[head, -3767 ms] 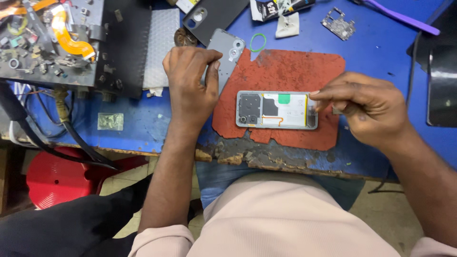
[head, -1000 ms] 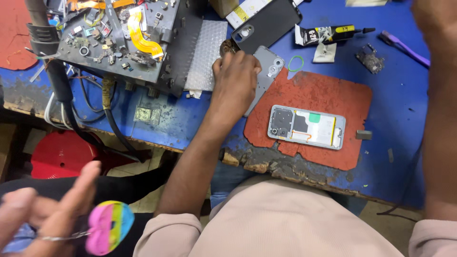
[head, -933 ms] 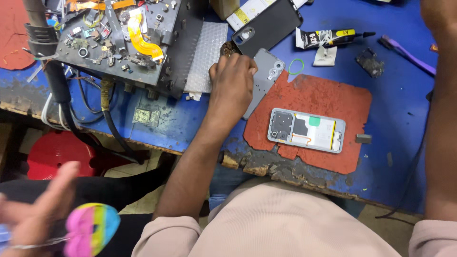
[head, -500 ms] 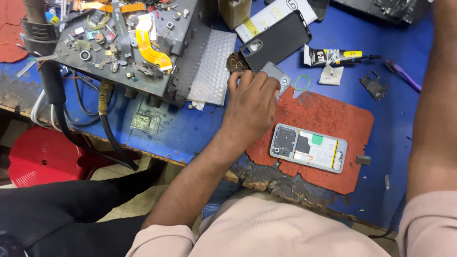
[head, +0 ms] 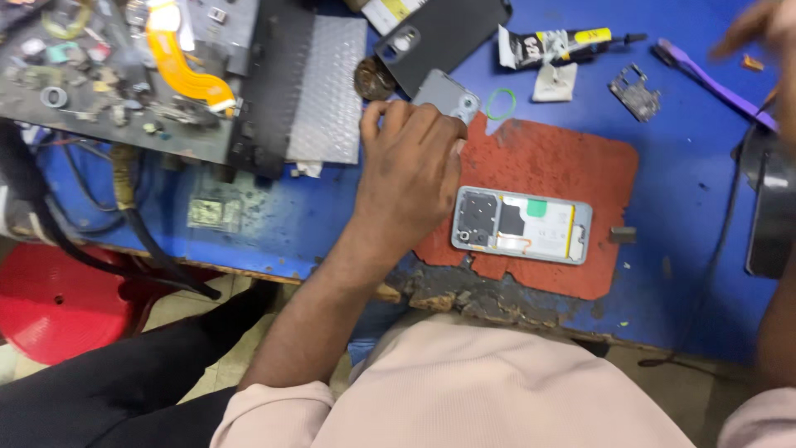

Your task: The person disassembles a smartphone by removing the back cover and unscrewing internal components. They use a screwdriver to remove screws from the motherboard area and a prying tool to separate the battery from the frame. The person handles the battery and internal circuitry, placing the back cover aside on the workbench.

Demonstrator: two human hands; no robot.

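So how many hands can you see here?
2: the bare left hand rests on the worn red rubber mat; the blurred right hand is raised at the top right corner.

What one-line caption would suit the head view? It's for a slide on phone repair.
Left hand rests on a grey back cover beside an opened phone on a red mat.

Worn blue workbench [head: 688, 274], chipped front edge; red stool [head: 50, 311] below left; pale tiled floor [head: 178, 307].
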